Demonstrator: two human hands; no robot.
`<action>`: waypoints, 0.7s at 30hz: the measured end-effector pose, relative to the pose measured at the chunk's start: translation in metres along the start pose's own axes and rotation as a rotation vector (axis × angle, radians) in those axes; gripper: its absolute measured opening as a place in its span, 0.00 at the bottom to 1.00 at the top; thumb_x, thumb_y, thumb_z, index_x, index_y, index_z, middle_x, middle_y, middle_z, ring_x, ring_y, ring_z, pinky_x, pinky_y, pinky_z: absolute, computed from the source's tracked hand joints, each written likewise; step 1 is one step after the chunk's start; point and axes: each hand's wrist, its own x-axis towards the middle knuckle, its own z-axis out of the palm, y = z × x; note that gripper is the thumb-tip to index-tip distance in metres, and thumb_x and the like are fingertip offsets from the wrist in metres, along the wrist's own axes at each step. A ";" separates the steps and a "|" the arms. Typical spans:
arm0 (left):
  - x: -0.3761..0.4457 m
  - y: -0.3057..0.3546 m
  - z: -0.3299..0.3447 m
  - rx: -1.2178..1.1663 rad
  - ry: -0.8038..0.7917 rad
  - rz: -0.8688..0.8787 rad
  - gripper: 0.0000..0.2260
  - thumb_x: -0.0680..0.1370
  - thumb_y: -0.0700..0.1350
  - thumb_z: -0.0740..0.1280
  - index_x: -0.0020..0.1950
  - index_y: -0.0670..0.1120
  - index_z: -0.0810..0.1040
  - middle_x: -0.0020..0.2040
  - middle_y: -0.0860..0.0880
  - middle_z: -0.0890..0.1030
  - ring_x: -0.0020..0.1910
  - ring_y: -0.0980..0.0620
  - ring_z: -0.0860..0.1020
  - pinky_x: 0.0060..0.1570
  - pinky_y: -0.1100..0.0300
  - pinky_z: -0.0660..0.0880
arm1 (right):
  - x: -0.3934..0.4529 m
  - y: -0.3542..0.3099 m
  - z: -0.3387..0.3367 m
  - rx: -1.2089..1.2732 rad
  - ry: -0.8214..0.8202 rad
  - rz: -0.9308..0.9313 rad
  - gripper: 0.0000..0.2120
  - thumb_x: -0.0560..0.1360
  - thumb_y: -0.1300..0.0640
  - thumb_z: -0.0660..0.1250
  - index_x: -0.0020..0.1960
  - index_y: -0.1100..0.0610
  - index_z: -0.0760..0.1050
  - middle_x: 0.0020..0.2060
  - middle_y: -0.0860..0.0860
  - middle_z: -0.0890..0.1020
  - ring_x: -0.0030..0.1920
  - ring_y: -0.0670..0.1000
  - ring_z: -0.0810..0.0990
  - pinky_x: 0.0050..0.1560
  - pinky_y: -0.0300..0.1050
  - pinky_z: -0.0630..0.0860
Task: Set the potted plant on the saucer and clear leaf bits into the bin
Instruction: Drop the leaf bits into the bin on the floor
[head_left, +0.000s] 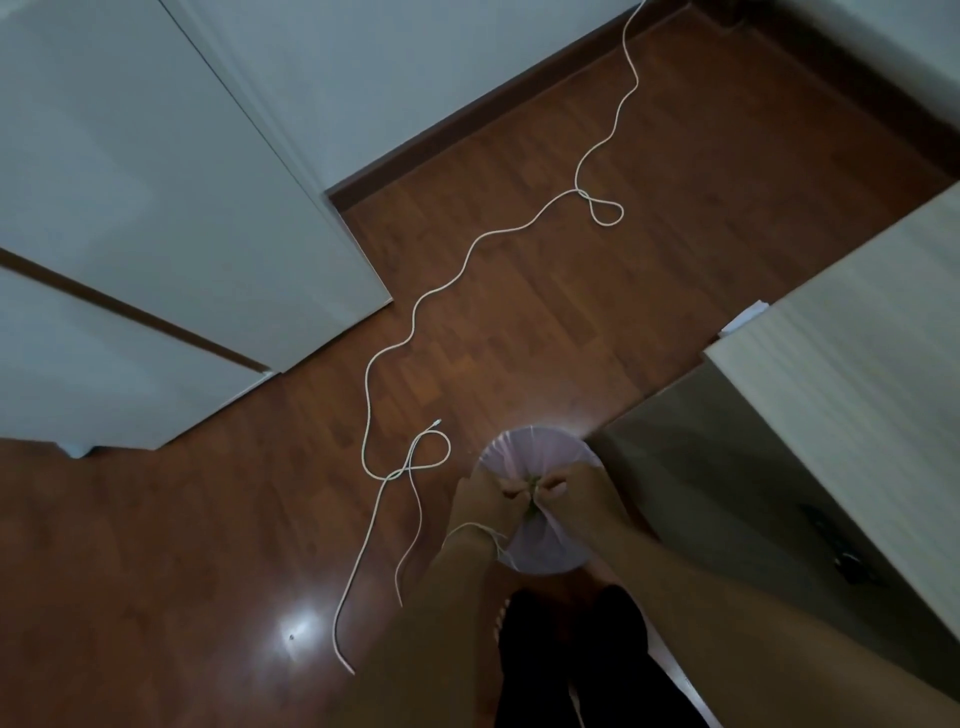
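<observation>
Leaf bits (531, 491) pinched between both hands (535, 493), fingers curled, over bin (540, 551)

Round bin (540, 545) with pale pink liner stands upright on the floor; small green leaf bits (531, 499) sit pinched directly above its open mouth.

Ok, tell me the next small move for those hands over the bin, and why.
Probably part the fingers and let the green leaf bits drop. Both the left hand and the right hand are pinched together on them directly above the bin with its pale pink liner, so a release should land them inside. The white cable on the floor lies off to the left.
</observation>
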 end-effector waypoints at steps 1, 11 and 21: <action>-0.001 -0.001 0.000 0.023 -0.007 0.022 0.28 0.65 0.62 0.56 0.46 0.44 0.85 0.48 0.42 0.86 0.52 0.41 0.81 0.54 0.56 0.71 | -0.001 0.002 0.001 0.009 0.000 -0.015 0.06 0.73 0.53 0.68 0.39 0.50 0.81 0.39 0.50 0.84 0.42 0.52 0.81 0.46 0.47 0.78; -0.044 0.028 -0.091 -0.148 0.157 -0.041 0.11 0.72 0.48 0.69 0.49 0.46 0.85 0.48 0.45 0.86 0.51 0.48 0.83 0.49 0.65 0.73 | -0.049 -0.054 -0.081 0.074 0.148 -0.192 0.11 0.67 0.54 0.63 0.27 0.47 0.75 0.23 0.46 0.77 0.27 0.46 0.74 0.32 0.48 0.77; -0.103 0.130 -0.188 -0.164 0.274 0.182 0.09 0.71 0.43 0.72 0.50 0.46 0.85 0.48 0.46 0.87 0.48 0.52 0.83 0.47 0.71 0.71 | -0.134 -0.122 -0.197 0.002 0.441 -0.348 0.11 0.74 0.51 0.67 0.51 0.52 0.84 0.48 0.51 0.85 0.49 0.50 0.82 0.52 0.42 0.74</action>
